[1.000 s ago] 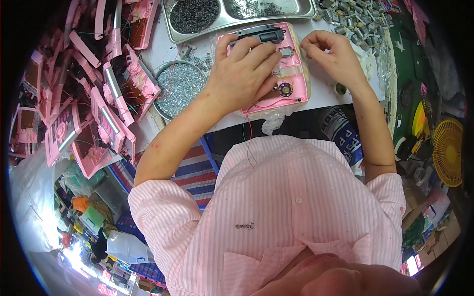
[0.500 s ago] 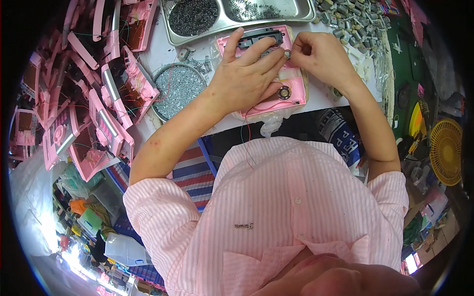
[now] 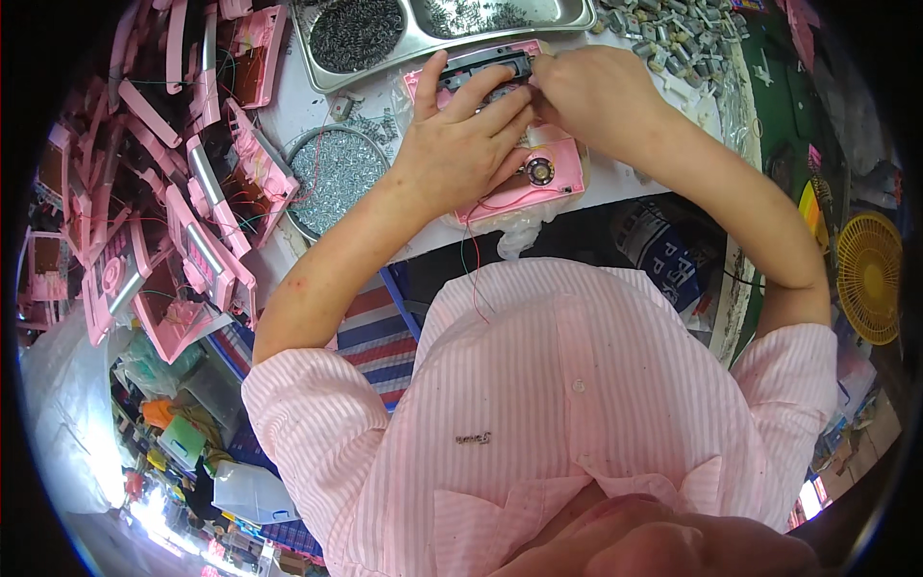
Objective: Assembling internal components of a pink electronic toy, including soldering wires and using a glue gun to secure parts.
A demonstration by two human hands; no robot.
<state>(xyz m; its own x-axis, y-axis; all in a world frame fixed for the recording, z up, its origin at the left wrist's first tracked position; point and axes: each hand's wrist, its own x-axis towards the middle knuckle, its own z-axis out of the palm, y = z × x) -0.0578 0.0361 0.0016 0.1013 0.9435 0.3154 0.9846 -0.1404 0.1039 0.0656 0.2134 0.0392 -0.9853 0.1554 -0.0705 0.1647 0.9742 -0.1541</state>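
A pink plastic casing lies on the white work surface in front of me, over some clear plastic film. It carries a black mechanism along its far side and a small round speaker at its near right. My left hand rests across the casing with its fingers spread, hiding its middle. At the casing's far right corner, beside the black mechanism, my right hand is closed with fingertips pinched together; what they hold is hidden. Thin red and green wires hang from the casing's near edge toward my shirt.
Behind the casing stands a metal tray of small dark springs. A round dish of screws sits left. Many pink casings are piled farther left. Small grey metal parts lie heaped at the far right. A yellow fan stands right.
My right hand has moved left and away from me along the casing's right side, its elbow swinging outward. The left hand keeps its place on the casing; the whole view has shifted slightly.
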